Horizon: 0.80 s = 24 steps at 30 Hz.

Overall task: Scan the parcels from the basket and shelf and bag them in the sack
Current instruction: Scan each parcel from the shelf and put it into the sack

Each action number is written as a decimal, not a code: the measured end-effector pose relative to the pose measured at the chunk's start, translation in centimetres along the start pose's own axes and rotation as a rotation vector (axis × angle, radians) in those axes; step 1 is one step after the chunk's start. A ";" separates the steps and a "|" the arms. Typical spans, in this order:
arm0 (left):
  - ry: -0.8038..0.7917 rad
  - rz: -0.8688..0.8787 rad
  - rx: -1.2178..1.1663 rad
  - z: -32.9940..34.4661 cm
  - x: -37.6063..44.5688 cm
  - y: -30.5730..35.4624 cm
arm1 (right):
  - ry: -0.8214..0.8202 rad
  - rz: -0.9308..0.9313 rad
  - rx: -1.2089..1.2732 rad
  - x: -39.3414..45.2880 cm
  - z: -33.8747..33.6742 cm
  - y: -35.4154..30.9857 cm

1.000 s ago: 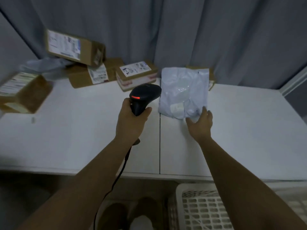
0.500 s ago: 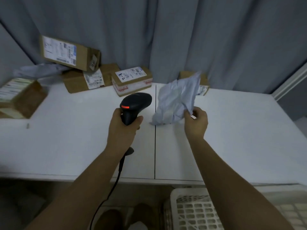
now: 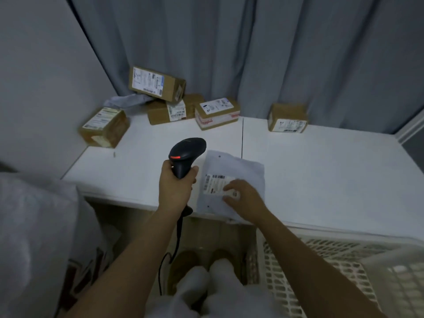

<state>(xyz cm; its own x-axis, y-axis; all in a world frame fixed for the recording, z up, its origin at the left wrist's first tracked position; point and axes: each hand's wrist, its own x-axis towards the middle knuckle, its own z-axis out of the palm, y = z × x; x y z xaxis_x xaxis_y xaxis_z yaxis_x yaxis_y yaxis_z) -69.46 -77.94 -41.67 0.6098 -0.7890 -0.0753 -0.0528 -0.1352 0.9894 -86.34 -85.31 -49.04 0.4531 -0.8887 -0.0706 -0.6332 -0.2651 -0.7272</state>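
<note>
A flat grey poly-bag parcel lies label-up at the table's front edge, its white barcode label showing. My right hand rests on it with fingers spread over the label's right part. My left hand grips a black handheld scanner by its handle, red light on, head just left of the parcel. The white sack bulges at the lower left. A white slatted basket stands at the lower right.
Several brown cardboard parcels sit along the back of the white table: one at the far left, a stacked pair, one with red tape, one at the right. Grey curtain behind. The scanner cable hangs down.
The grey parcel was lifted, turned over and laid down nearer the front edge, label now facing up. My right hand went from pinching it to resting flat on it. The scanner stayed in my left hand.
</note>
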 end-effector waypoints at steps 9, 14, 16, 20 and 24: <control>-0.079 -0.058 0.053 0.4 1.5 -4.1 | 0.126 0.094 -0.361 3.3 0.1 5.3; -0.041 -0.129 0.040 1.5 3.9 -7.4 | -0.059 0.025 -0.435 10.5 0.2 3.1; -0.029 -0.146 0.027 2.0 4.8 -8.5 | -0.130 0.091 -0.401 13.2 0.4 2.4; -0.014 -0.160 0.012 2.9 6.3 -9.9 | -0.219 0.267 -0.457 16.6 0.6 2.7; -0.018 -0.164 -0.002 3.3 7.0 -10.2 | -0.244 0.315 -0.606 17.2 0.4 4.5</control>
<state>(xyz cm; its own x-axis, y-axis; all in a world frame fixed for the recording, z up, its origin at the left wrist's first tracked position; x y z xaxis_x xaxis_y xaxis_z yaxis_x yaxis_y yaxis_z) -67.31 -84.08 -52.68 0.5957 -0.7672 -0.2378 0.0475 -0.2619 0.9639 -81.14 -101.64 -53.85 0.2746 -0.8670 -0.4158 -0.9611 -0.2341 -0.1465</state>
